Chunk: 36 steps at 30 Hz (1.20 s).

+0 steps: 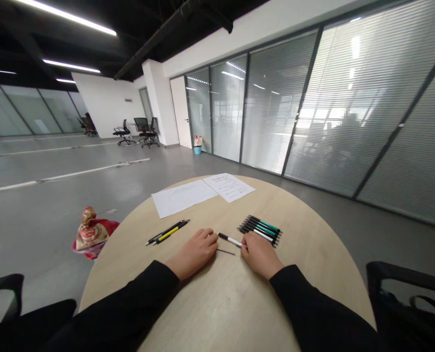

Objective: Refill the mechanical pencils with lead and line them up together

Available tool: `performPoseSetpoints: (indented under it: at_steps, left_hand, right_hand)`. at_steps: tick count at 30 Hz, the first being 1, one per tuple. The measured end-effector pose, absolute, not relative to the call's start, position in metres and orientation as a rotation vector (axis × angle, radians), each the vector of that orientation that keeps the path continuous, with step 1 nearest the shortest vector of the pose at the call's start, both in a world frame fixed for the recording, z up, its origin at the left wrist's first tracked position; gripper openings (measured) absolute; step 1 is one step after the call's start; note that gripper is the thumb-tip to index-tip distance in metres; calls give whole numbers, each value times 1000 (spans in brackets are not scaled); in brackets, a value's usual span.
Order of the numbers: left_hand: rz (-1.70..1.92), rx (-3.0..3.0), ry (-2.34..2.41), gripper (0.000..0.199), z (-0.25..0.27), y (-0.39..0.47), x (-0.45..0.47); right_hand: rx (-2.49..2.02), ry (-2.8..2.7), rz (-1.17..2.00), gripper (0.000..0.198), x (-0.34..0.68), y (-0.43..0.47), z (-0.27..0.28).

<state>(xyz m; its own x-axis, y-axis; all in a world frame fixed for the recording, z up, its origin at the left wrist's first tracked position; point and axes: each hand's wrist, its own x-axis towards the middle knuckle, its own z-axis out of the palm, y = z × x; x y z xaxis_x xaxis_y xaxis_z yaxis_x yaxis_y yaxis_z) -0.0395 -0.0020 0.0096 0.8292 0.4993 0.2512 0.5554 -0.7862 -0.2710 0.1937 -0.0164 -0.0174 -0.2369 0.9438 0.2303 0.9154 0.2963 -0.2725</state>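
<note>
My left hand (198,250) rests on the round table with its fingers curled together. From its fingertips a thin dark rod, which looks like a pen refill (227,252), points to the right. Across from it, my right hand (260,254) pinches one end of a white pen (234,241) with a black grip, its other end reaching toward my left fingers. A row of several black pens (261,226), with green or white parts, lies just beyond my right hand, which partly covers it. Left of my left hand lie a yellow-and-black pen (169,233) and a dark pen (165,231).
Two printed sheets of paper (184,195) lie at the far side of the wooden table (217,313). A red and gold bag (93,232) stands on the floor at left. Black chairs flank me, one armrest (404,274) at right. Glass walls with blinds rise beyond.
</note>
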Motion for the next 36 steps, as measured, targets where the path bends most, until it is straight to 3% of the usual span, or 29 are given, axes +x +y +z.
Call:
performPoseSetpoints:
  at_steps: [9, 24, 36]
  left_hand:
    - [-249, -2650, -785, 14, 15, -3, -41]
    - [-920, -2599, -1237, 15, 17, 20, -76]
    - [-820, -2553, -1334, 17, 11, 26, -83]
  right_hand:
    - [-1580, -1968, 293, 10, 208, -10, -22]
    - [-1343, -1788, 487, 11, 216, -6, -22]
    - [-1317, -1838, 509, 12, 212, -11, -19]
